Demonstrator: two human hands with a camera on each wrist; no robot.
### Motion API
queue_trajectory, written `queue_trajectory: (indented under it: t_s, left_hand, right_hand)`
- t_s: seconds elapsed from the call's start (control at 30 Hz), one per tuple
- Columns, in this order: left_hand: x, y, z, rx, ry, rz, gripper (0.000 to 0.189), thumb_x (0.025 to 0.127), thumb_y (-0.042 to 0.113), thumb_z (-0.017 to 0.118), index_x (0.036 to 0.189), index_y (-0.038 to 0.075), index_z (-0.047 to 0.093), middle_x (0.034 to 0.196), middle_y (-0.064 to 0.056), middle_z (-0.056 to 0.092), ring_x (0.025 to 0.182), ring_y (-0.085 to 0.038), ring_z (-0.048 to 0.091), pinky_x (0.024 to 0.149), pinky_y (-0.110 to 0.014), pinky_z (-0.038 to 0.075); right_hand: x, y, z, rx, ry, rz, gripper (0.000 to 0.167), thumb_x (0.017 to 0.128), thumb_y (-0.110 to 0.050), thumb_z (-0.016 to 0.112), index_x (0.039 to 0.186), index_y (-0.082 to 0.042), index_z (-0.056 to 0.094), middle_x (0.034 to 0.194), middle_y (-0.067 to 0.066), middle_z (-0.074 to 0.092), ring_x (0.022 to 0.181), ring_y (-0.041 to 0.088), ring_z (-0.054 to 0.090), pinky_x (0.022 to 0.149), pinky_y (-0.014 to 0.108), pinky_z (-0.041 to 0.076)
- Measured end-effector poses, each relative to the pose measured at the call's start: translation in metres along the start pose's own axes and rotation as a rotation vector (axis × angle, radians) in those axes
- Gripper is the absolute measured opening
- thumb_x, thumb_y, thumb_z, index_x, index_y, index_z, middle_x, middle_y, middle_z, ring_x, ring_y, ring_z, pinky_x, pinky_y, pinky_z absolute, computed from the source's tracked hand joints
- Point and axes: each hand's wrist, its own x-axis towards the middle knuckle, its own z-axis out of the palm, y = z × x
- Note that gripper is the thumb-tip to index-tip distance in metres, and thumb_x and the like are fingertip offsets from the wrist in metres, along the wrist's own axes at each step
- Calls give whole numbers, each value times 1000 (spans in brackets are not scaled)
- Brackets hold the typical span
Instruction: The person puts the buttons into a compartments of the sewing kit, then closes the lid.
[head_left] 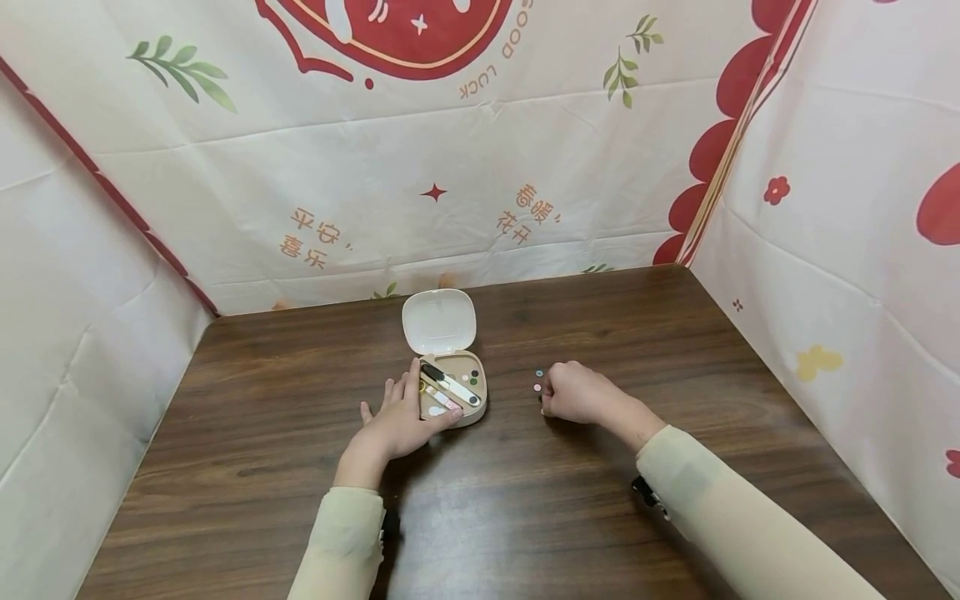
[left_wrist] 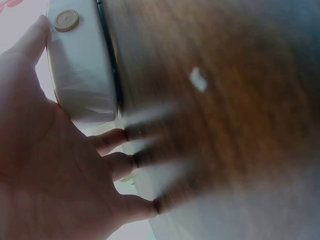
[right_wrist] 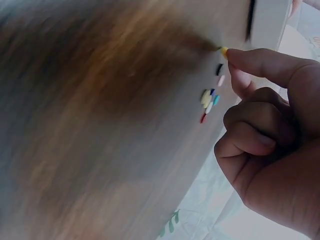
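A small sewing kit box (head_left: 459,414) stands on the table with its white lid (head_left: 439,322) raised. Inside lie a black-and-silver tool (head_left: 450,384) and several buttons (head_left: 474,377). My left hand (head_left: 401,425) rests against the box, thumb along the front edge and index finger at its left side, the other fingers spread out straight. To the right of the box, my right hand (head_left: 577,393) is low over the table; thumb and index finger pinch a yellow button (right_wrist: 224,52), the other fingers curled in. Several loose buttons lie beside it, among them a teal button (head_left: 539,373) and a pink button (head_left: 537,387).
The dark wooden table (head_left: 247,450) is bordered by a printed cloth (head_left: 390,167) at the back and by cloth at both sides. On the box's side in the left wrist view is a round tan knob (left_wrist: 66,20).
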Motion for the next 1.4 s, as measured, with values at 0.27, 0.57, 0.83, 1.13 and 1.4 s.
queue_trajectory:
  t_s: [0.27, 0.57, 0.83, 1.13, 1.4]
  left_hand:
    - [0, 0, 0, 0, 4, 4, 122, 90, 82, 59, 173, 20, -6, 179, -20, 15, 168, -44, 4, 123, -83, -3]
    - [0, 0, 0, 7, 14, 5, 121, 91, 81, 59, 173, 20, -5, 179, -20, 17, 167, -44, 5, 122, -84, -1]
    - [1, -1, 1, 9, -1, 0, 121, 91, 82, 58, 173, 21, -7, 179, -20, 16, 168, -44, 4, 122, -83, -2]
    - [0, -1, -2, -1, -2, -2, 121, 91, 83, 58, 173, 22, -7, 179, -19, 15, 168, -43, 2, 122, -83, -3]
    - [1, -1, 1, -11, 0, -6, 120, 91, 82, 59, 173, 22, -6, 179, -19, 15, 168, -43, 3, 123, -82, -4]
  right_hand:
    - [11, -26, -11, 22, 63, -16, 16, 93, -17, 71, 77, -20, 71, 77, -5, 68, 69, 14, 60, 66, 34, 49]
    - [37, -63, -13, 0, 168, -109, 16, 96, -27, 70, 82, -19, 68, 76, -4, 66, 67, 14, 59, 62, 33, 48]
    - [50, -73, -9, -37, 147, -143, 23, 96, -28, 68, 75, -19, 63, 70, -5, 61, 64, 12, 56, 57, 30, 44]
    - [63, -77, -9, -212, 199, -262, 16, 100, -20, 62, 84, -16, 65, 72, -3, 63, 62, 13, 56, 55, 34, 47]
    - [74, -77, -4, -401, 260, -362, 21, 101, -19, 62, 82, -12, 65, 67, 1, 62, 56, 16, 52, 54, 43, 53]
